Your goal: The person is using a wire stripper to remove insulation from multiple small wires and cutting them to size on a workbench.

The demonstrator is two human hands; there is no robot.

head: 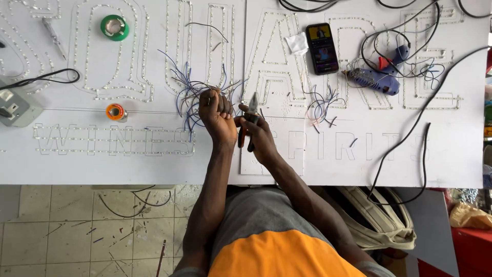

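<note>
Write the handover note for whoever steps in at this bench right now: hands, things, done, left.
Left hand: closed around a bundle of thin wires over the white sign board.
Right hand: gripping pliers, jaws up beside the wires.
Nearby: glue gun, phone, green tape roll, orange roll.
Done: small lights line many of the letter outlines.
Left: loose wire ends still spread from the bundle; more lie right of the pliers.

Open board surface along lower edge, left of centre: free passage. Upper left blocked by green tape roll, orange spool, black cable. Centre: tangle of blue wires. Upper right crowded: phone, glue gun, looping black cords. Clear strip between phone and wire tangle.
</note>
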